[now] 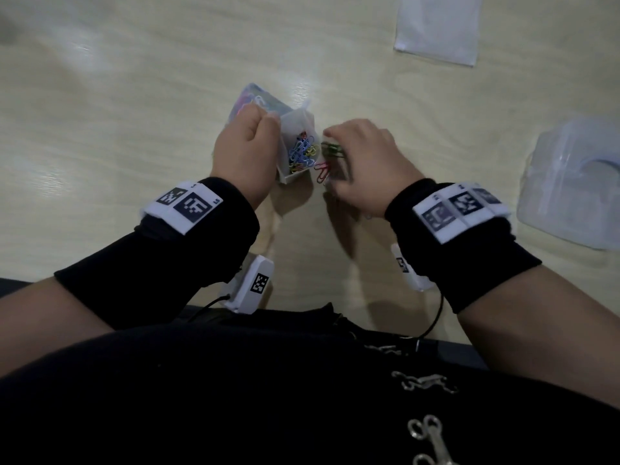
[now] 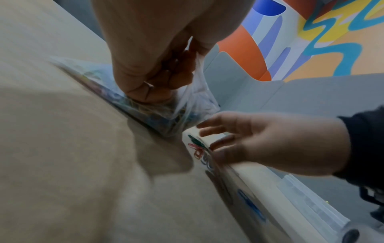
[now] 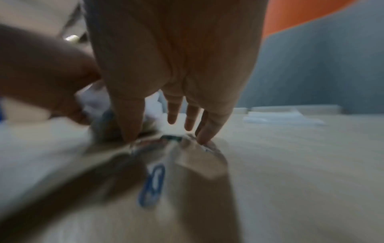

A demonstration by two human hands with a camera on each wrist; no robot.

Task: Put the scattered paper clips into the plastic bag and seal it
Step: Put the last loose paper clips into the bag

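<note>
A clear plastic bag lies on the pale wooden table with several coloured paper clips inside it. My left hand pinches the bag's upper edge and holds its mouth open toward the right; the left wrist view shows the fingers curled on the plastic. My right hand is spread just right of the mouth, fingers straight and fingertips on the table. Under it lie loose clips: green ones, pink ones and, nearer the wrist, a blue one.
A white sheet lies at the far right of the table. A stack of clear plastic bags sits at the right edge. The table's near edge runs just in front of my body.
</note>
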